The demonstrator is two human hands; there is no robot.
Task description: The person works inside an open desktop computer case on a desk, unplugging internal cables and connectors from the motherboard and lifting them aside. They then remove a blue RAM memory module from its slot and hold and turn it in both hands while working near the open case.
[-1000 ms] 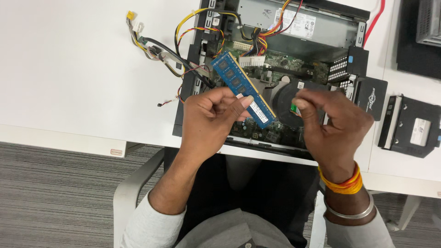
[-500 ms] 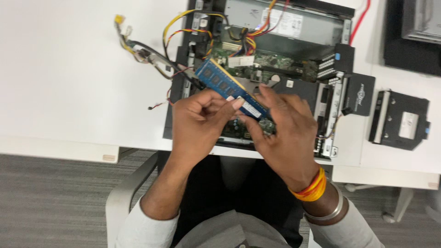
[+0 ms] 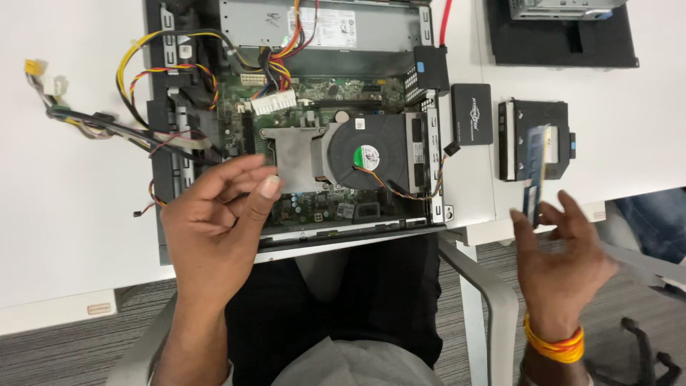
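One white table (image 3: 64, 214) carries one opened desktop computer case (image 3: 293, 121), lying flat with its inside upward; this case serves as the reference for all positions. Inside the case, at its far edge, sits one grey power supply box (image 3: 321, 28), from which one bundle of yellow, red and black cables (image 3: 164, 71) loops over the case's left part and trails off the case onto the table to its left. At the middle of the case lie one finned metal heatsink (image 3: 296, 154) and, touching it on the right, one round black fan (image 3: 368, 157) with a green centre label. Right of the case, on the table, are three separate black items: one large flat black panel (image 3: 564, 43) at the far right, one optical drive unit (image 3: 536, 139) nearer, and one small flat drive (image 3: 471, 114) just beside the case's right wall. The person's left hand (image 3: 214, 229) hovers over the near left corner of the case, fingers loosely curled and half open, gripping nothing. The right hand (image 3: 564, 261) is well to the right of the case, off the table's near edge, fingers spread, with thumb and fingertips pinching the lower end of one blue memory module (image 3: 536, 171), held upright on edge in front of the optical drive. One orange and yellow wristband (image 3: 554, 343) circles the right wrist.
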